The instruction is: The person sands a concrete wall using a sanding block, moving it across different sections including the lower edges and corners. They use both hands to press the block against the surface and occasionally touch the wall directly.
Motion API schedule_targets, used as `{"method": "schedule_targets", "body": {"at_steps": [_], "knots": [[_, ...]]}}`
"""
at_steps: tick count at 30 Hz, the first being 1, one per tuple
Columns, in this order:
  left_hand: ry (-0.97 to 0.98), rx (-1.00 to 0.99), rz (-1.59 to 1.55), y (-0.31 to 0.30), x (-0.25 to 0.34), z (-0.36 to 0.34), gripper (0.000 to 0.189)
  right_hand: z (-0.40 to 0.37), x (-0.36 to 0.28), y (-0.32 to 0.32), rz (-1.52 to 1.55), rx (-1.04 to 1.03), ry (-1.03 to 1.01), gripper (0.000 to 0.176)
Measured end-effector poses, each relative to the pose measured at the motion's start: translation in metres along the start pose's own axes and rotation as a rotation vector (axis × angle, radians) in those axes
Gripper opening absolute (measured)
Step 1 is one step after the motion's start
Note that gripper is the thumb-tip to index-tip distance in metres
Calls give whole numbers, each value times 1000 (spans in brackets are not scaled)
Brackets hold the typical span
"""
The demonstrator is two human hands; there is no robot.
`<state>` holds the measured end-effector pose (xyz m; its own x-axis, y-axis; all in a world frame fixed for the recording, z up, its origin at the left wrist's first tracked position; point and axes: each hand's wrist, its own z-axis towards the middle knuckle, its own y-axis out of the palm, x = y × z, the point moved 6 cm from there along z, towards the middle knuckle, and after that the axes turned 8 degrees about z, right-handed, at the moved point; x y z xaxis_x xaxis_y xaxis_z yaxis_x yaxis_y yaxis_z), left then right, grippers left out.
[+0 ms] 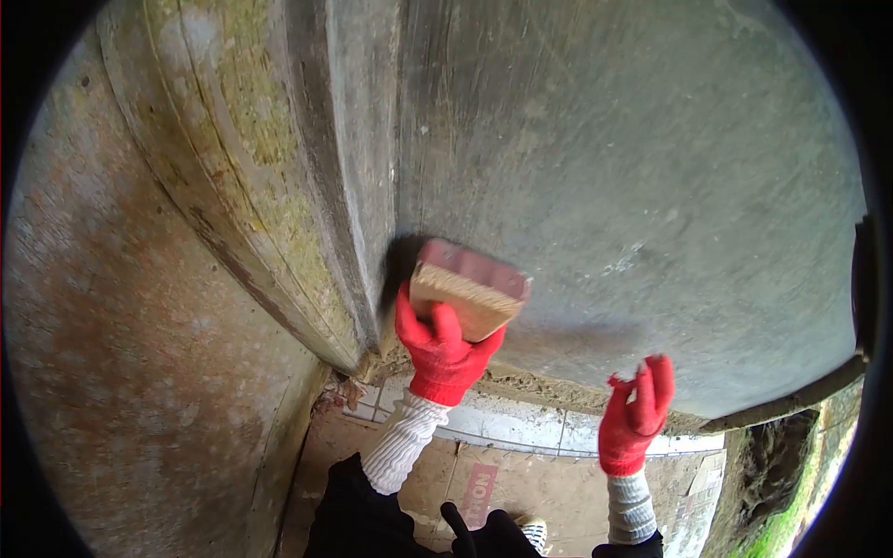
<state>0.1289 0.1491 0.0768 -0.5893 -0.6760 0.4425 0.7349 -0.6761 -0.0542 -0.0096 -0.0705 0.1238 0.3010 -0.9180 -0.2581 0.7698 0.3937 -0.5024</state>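
Note:
My left hand point(445, 349), in a red glove with a white knitted cuff, is closed round a rectangular block point(472, 288). The block has a reddish-brown, ridged upper side and a tan, rough-looking edge; I cannot tell its exact kind. It is tilted, close to the grey wall point(633, 167) near the inner corner, and slightly blurred. My right hand point(637, 418), gloved in the same red, is raised lower down at the right in front of the wall. Its fingers point up, the thumb stands apart, and nothing shows in it. The glove looks frayed at a fingertip.
A mossy, moulded post point(251, 177) and a stained panel point(139, 325) stand on the left. White tiles point(521, 428) line the wall's foot above a crumbly ledge. Flattened cardboard point(423, 474) covers the floor, with a striped shoe point(533, 533) on it.

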Motion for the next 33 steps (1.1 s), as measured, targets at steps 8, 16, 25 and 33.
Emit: {"method": "schedule_targets", "body": {"at_steps": [8, 16, 25, 33], "knots": [[-488, -225, -92, 12, -52, -79, 80, 13, 42, -21, -450, 243, -128, 72], [-470, -264, -270, 27, -52, -84, 95, 41, 48, -15, -523, 313, -285, 56], [-59, -128, 56, 6, 6, -11, 101, 31, 65, -1, -655, 279, -502, 41], [-402, -238, -135, 16, -50, -81, 98, 30, 65, 1, -655, 287, -507, 44]]}}
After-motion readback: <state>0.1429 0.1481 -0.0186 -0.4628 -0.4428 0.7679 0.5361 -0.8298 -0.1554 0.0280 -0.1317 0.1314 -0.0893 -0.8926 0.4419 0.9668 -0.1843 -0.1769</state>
